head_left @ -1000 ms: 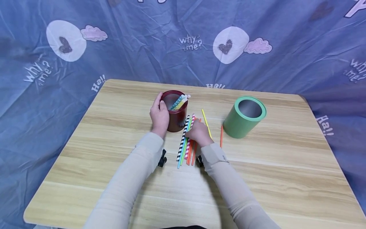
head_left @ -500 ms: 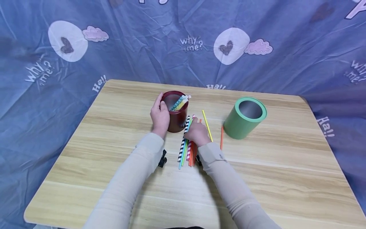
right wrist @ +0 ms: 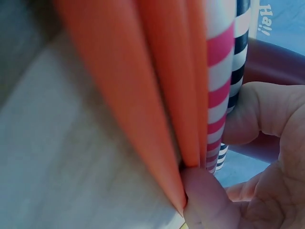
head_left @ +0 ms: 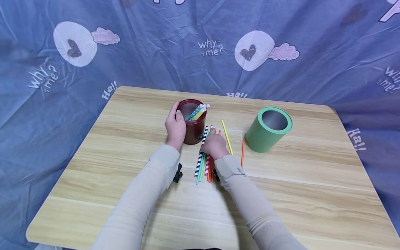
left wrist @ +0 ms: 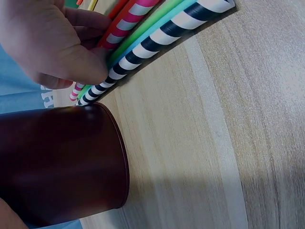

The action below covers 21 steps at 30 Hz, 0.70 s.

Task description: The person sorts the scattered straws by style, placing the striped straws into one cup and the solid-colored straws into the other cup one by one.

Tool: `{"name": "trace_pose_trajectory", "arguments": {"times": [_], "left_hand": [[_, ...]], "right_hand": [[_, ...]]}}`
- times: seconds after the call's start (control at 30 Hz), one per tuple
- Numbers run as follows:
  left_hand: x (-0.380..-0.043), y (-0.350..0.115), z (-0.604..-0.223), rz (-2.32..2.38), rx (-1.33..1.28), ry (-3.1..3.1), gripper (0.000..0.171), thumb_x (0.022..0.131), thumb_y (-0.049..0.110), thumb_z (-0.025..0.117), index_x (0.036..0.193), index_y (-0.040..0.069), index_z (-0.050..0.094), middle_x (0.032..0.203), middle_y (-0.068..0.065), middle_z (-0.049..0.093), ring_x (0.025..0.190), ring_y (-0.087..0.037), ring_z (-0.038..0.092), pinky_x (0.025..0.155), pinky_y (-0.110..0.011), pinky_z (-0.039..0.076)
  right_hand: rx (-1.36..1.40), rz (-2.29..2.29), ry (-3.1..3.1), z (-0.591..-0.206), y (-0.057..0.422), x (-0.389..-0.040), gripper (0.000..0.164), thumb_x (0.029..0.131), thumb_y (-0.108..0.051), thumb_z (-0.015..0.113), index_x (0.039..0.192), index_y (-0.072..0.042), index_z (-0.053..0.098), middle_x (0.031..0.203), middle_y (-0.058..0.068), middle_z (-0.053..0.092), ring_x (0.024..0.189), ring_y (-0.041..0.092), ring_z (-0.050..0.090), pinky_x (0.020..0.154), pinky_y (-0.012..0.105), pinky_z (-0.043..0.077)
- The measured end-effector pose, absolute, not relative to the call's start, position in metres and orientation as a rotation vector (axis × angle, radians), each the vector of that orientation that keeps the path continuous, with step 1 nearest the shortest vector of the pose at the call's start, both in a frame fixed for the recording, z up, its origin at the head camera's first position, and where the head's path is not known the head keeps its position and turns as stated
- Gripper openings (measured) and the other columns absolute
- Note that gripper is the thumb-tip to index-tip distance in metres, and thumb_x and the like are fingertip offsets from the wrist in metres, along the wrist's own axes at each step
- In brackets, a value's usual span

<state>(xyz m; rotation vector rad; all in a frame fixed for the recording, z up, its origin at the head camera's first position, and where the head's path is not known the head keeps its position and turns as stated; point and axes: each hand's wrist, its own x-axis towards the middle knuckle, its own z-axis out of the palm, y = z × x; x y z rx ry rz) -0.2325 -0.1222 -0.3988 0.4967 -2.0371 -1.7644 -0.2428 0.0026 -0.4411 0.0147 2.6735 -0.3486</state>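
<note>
My left hand (head_left: pixel 176 126) holds the left side of a dark red canister (head_left: pixel 194 133), thumb near the rim. Several patterned straws (head_left: pixel 197 111) lean inside it. Right of the canister, my right hand (head_left: pixel 215 144) pinches a bundle of straws lying lengthwise on the table. In the left wrist view, its thumb lies against a black-and-white striped straw (left wrist: pixel 162 36), beside green, blue and pink-and-white (left wrist: pixel 128 21) ones. The right wrist view shows a fingertip (right wrist: pixel 209 198) against the orange straws (right wrist: pixel 124 86) on the bundle's other side. The palm covers the bundle's middle from above.
A green canister (head_left: pixel 264 139) stands to the right on the wooden table (head_left: pixel 312 180). Between it and my right hand lie a loose yellow straw (head_left: pixel 227 137) and a loose orange straw (head_left: pixel 242 152). A blue printed cloth (head_left: pixel 187 69) hangs behind the table.
My right hand has shifted slightly left and closed round the bundle, drawing the orange straws against the others. My left hand and the dark red canister stay in place.
</note>
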Motion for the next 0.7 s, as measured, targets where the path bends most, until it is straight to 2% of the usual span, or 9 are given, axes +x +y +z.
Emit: {"name": "trace_pose_trajectory", "arguments": {"times": [0.13, 0.4, 0.53, 0.6, 0.7], "left_hand": [[-0.233, -0.122, -0.399, -1.761, 0.498, -2.033, 0.039, 0.096, 0.01, 0.041, 0.133, 0.017, 0.053, 0.136, -0.003, 0.05, 0.129, -0.016, 0.042, 0.106, -0.026, 0.033], [-0.232, -0.122, -0.399, -1.763, 0.506, -2.038, 0.039, 0.096, 0.011, 0.041, 0.133, 0.019, 0.052, 0.137, -0.002, 0.05, 0.129, -0.015, 0.041, 0.107, -0.025, 0.033], [-0.232, -0.122, -0.398, -1.76, 0.502, -2.043, 0.04, 0.096, 0.011, 0.041, 0.134, 0.018, 0.052, 0.137, -0.002, 0.05, 0.13, -0.015, 0.041, 0.107, -0.026, 0.032], [-0.233, -0.122, -0.399, -1.762, 0.501, -2.044, 0.04, 0.096, 0.011, 0.041, 0.134, 0.018, 0.052, 0.137, -0.002, 0.05, 0.13, -0.015, 0.04, 0.107, -0.026, 0.032], [-0.233, -0.122, -0.399, -1.77, 0.503, -2.039, 0.04, 0.096, 0.011, 0.041, 0.134, 0.018, 0.052, 0.137, -0.002, 0.049, 0.13, -0.015, 0.04, 0.107, -0.026, 0.032]], "right_hand": [[0.009, -0.321, 2.687, -0.442, 0.001, -0.243, 0.079, 0.071, -0.031, 0.068, 0.13, 0.004, 0.029, 0.082, 0.016, 0.057, 0.073, 0.026, 0.056, 0.058, 0.032, 0.048], [0.037, -0.396, 2.677, -0.444, 0.007, -0.242, 0.08, 0.074, -0.024, 0.066, 0.133, 0.007, 0.022, 0.089, 0.018, 0.056, 0.076, 0.027, 0.056, 0.062, 0.035, 0.048], [0.005, -0.519, 2.632, -0.443, 0.016, -0.243, 0.074, 0.075, -0.018, 0.062, 0.133, 0.007, 0.023, 0.09, 0.018, 0.057, 0.073, 0.028, 0.056, 0.057, 0.032, 0.046], [-0.007, -0.614, 2.595, -0.441, 0.022, -0.243, 0.077, 0.074, -0.015, 0.06, 0.137, 0.007, 0.021, 0.092, 0.019, 0.057, 0.071, 0.027, 0.056, 0.054, 0.03, 0.045], [0.025, -0.881, 2.473, -0.441, 0.032, -0.244, 0.075, 0.074, -0.008, 0.058, 0.138, 0.004, 0.021, 0.098, 0.02, 0.054, 0.068, 0.025, 0.056, 0.051, 0.028, 0.047]]}}
